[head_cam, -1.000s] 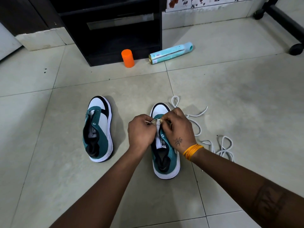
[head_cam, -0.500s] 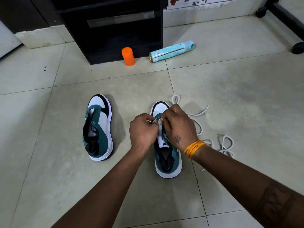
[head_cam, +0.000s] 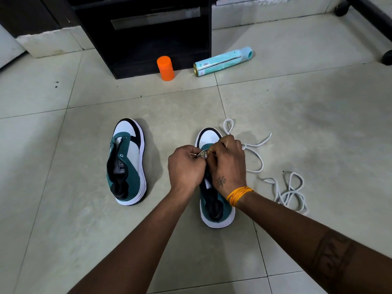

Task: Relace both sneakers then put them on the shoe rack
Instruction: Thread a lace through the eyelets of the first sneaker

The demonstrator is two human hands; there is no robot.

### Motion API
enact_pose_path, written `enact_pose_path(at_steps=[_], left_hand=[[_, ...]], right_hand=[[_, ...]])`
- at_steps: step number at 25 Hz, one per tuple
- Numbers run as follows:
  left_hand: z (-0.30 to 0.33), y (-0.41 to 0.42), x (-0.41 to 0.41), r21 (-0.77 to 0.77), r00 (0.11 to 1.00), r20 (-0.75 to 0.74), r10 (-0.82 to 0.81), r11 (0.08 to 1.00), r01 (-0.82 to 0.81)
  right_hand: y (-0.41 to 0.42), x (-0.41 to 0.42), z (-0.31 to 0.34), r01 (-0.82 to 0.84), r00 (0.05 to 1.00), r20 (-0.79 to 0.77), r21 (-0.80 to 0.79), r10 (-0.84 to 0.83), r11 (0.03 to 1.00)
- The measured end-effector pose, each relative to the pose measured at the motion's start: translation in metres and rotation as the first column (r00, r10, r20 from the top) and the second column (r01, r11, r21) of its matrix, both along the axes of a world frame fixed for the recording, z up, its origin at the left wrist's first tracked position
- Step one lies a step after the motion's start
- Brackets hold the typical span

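Two green, white and black sneakers stand on the tiled floor, toes pointing away from me. The left sneaker [head_cam: 127,164] has no lace in it. Over the right sneaker [head_cam: 216,211] both my hands meet near its front eyelets. My left hand [head_cam: 185,166] pinches the tip of a white lace [head_cam: 254,153], and my right hand [head_cam: 228,162] pinches the same lace by the eyelet. The rest of that lace trails on the floor to the right. A second white lace [head_cam: 290,192] lies in loose loops further right.
A black shoe rack [head_cam: 146,35] stands at the back. In front of it are an orange cap-shaped container [head_cam: 165,68] and a light-blue spray can [head_cam: 222,61] lying on its side. A black wheeled frame [head_cam: 373,15] is at the far right.
Both hands stay on the lace at the right sneaker's front eyelets. The view has shifted slightly; the sneakers and loose laces lie as before.
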State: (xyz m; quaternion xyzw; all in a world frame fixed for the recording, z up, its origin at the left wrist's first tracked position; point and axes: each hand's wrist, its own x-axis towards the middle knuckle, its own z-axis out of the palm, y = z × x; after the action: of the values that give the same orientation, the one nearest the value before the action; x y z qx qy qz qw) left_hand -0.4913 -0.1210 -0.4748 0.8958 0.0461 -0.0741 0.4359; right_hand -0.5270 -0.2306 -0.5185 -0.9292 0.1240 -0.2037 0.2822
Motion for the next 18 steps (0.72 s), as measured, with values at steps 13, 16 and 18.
enact_pose_path(at_steps=[13, 16, 18], left_hand=[[0.004, 0.012, 0.007, -0.208, 0.992, -0.098, -0.085, 0.976, 0.064], [-0.003, 0.014, 0.018, -0.179, 0.991, -0.056, -0.121, 0.978, 0.109], [-0.005, 0.012, 0.019, -0.141, 0.989, -0.032, -0.144, 0.98, 0.138]], right_hand=[[-0.018, 0.011, -0.005, -0.063, 0.997, -0.019, 0.368, 0.075, 0.928], [-0.024, 0.011, -0.001, -0.169, 0.982, -0.03, 0.304, 0.187, 0.937], [-0.026, 0.011, -0.001, -0.173, 0.982, -0.024, 0.273, 0.187, 0.946]])
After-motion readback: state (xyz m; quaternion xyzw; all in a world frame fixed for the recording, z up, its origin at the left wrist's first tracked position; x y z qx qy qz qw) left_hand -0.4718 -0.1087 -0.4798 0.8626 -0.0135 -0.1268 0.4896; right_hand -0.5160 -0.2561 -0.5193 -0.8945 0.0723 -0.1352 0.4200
